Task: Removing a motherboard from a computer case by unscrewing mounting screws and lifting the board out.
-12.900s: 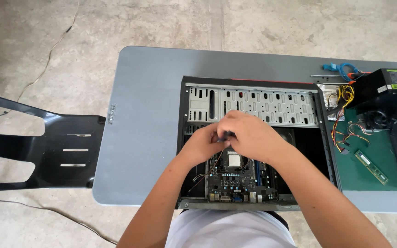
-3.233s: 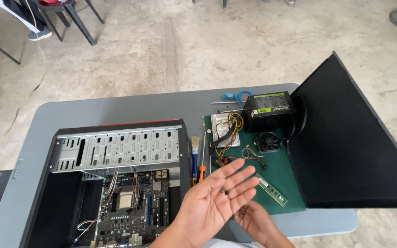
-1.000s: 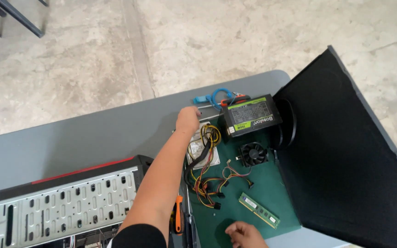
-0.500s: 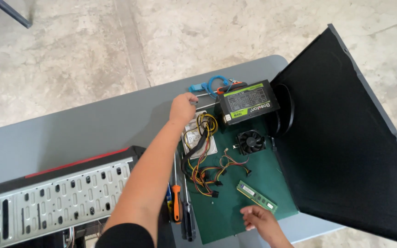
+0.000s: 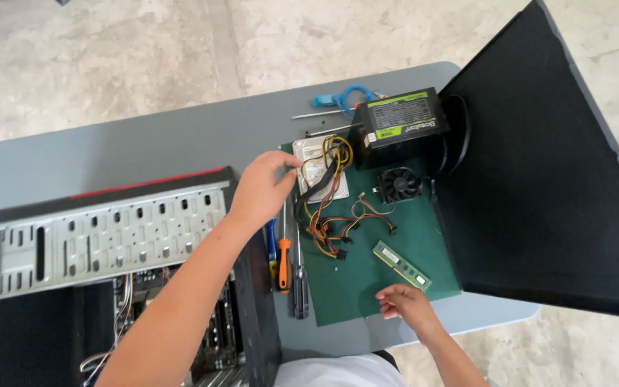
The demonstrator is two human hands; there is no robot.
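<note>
Reaching across the table (image 5: 145,143), the left hand (image 5: 263,190) is seen at the mat's (image 5: 367,279) upper left corner, its fingers loosely curled with the thumb and fingertips close together beside the hard drive (image 5: 315,172); whether anything is pinched between them cannot be told. The right hand (image 5: 406,304) is laid at the mat's lower edge, at about 5 o'clock from the left hand, fingers bent and empty, just below the one memory stick (image 5: 401,265).

One hard drive is lain on the mat at 2 o'clock from the left hand, partly covered by one bundle of cables (image 5: 327,208) that is run from the one power supply (image 5: 401,127). One small fan (image 5: 397,184) is set at 6 o'clock from the power supply, touching or nearly touching it. At 6 o'clock from the left hand, three screwdrivers can be counted side by side: one with a blue handle (image 5: 271,240), one orange (image 5: 284,264) and one black (image 5: 299,287). One blue cable (image 5: 345,97) is coiled at 11 o'clock from the power supply, with two thin metal rods (image 5: 320,115) just below it.

One open computer case (image 5: 109,236) is placed at 9 o'clock from the left hand, under the forearm. One black side panel (image 5: 546,165) is leaned at 3 o'clock, overhanging the table's right end.
</note>
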